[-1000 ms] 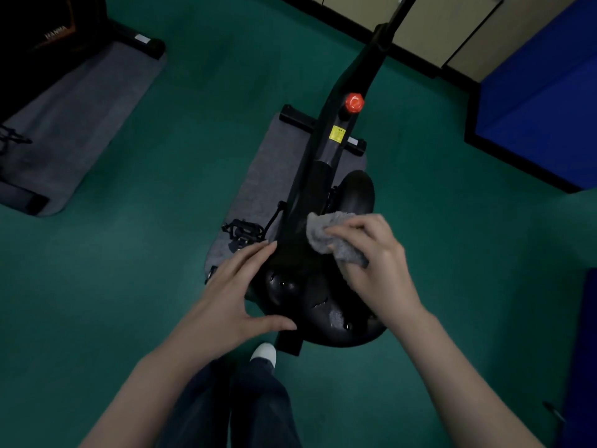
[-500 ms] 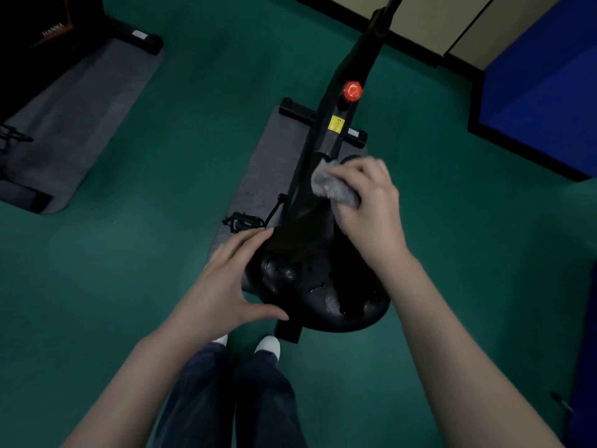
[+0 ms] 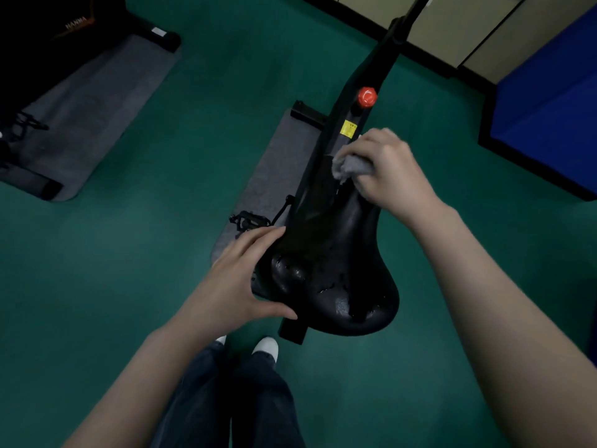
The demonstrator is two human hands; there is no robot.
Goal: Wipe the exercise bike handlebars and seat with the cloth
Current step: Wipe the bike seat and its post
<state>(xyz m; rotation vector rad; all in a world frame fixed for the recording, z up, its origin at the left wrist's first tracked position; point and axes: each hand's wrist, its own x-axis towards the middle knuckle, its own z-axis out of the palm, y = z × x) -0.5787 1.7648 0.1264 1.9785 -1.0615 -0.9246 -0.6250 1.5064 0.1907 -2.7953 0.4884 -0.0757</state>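
The black bike seat (image 3: pixel 326 279) lies below me in the middle of the view, its worn surface cracked. My right hand (image 3: pixel 392 171) grips a crumpled grey cloth (image 3: pixel 350 166) and holds it against the narrow front tip of the seat. With straight fingers and spread thumb, my left hand (image 3: pixel 239 279) rests on the seat's left edge. The black bike frame (image 3: pixel 365 92) with a red knob (image 3: pixel 367 97) runs up and away from the seat. The handlebars are out of view.
The bike stands on a grey mat (image 3: pixel 271 176) on green floor. A pedal (image 3: pixel 247 219) sticks out left of the seat. Another machine on a grey mat (image 3: pixel 87 105) stands at the far left. A blue pad (image 3: pixel 549 101) leans at the right wall. My feet (image 3: pixel 265 347) are just behind the seat.
My right hand has slid the cloth forward from the middle of the seat to its front tip. My left hand has stayed on the seat's left edge.
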